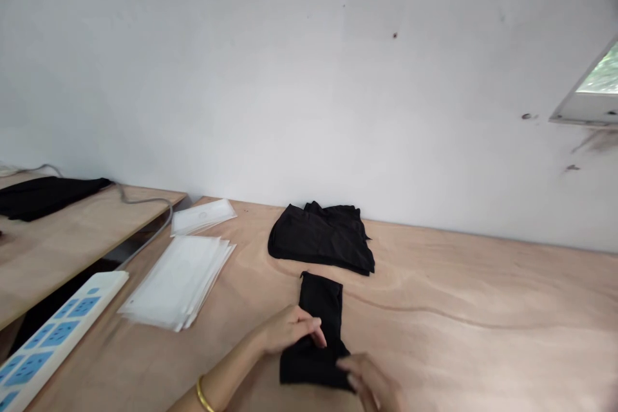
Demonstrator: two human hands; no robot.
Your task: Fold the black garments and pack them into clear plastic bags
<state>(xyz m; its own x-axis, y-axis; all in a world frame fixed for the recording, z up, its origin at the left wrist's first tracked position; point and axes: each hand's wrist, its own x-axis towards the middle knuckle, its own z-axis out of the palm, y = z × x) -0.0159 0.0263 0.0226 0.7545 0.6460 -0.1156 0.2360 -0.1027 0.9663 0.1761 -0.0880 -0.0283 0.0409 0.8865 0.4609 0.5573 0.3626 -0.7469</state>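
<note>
A narrow folded black cloth [321, 299] lies on the wooden table in front of me, its near end wider than its far end. My left hand [294, 329] rests over its middle from the left, fingers loosely bent and apart, pressing on the fabric. At the lower right edge of the cloth, my right hand [371, 378] has its fingertips closed on the fabric; it is slightly blurred. Just beyond lies a stack of folded black cloths [321, 238] with uneven edges.
Left of the cloths lie a pile of frosted plastic bags [176, 280] and a smaller pile of bags [203, 215]. A white power strip [53, 341] with blue sockets sits along the left edge. Across a gap, another table holds black fabric [51, 196] and a grey cable [145, 199].
</note>
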